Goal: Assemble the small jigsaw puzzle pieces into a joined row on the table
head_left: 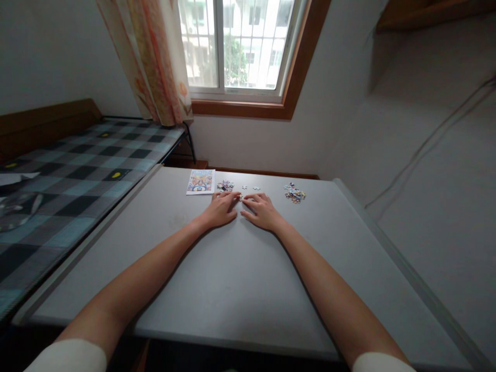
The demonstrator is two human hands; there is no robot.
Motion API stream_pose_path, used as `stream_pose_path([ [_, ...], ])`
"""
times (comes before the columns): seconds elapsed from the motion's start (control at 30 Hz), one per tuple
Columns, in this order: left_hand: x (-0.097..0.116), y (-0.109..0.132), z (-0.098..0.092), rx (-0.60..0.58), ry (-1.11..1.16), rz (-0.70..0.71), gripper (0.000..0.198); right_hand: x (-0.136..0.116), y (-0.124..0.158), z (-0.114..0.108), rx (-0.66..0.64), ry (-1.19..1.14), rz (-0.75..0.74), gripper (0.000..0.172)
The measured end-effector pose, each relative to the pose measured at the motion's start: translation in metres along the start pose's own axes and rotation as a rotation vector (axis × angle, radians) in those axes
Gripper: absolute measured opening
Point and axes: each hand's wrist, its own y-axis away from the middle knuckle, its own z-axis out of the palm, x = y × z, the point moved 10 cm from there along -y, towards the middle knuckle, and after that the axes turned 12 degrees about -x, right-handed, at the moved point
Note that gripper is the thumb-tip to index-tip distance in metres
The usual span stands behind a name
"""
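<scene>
Both my arms reach across a grey table (240, 279). My left hand (221, 208) and my right hand (261, 209) lie side by side near the far edge, fingertips meeting over a small puzzle piece (241, 197). The fingers of both hands are curled and pinched towards that piece. A small clump of joined pieces (225, 185) lies just beyond my left hand. Two loose pieces (250, 187) sit beyond the fingertips. A pile of loose coloured pieces (294, 193) lies to the right of my right hand. A printed picture card (200, 181) lies to the left.
A bed with a checked blue and black cover (73, 175) runs along the table's left side. Behind the table are a window (238, 46) with a wooden frame and an orange curtain (151, 62). A white wall (437, 170) stands on the right.
</scene>
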Motion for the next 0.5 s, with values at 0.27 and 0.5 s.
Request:
stream_pose_path([
  [0.27,0.0007,-0.0004,0.0003,0.011,-0.011,0.009,0.053,-0.0022,0.0002,0.0012,-0.015,0.027,0.012,0.044],
  [0.5,0.0014,-0.0010,0.0013,0.002,-0.003,0.012,0.047,-0.0032,-0.0002,0.0025,-0.011,0.043,0.010,0.045],
])
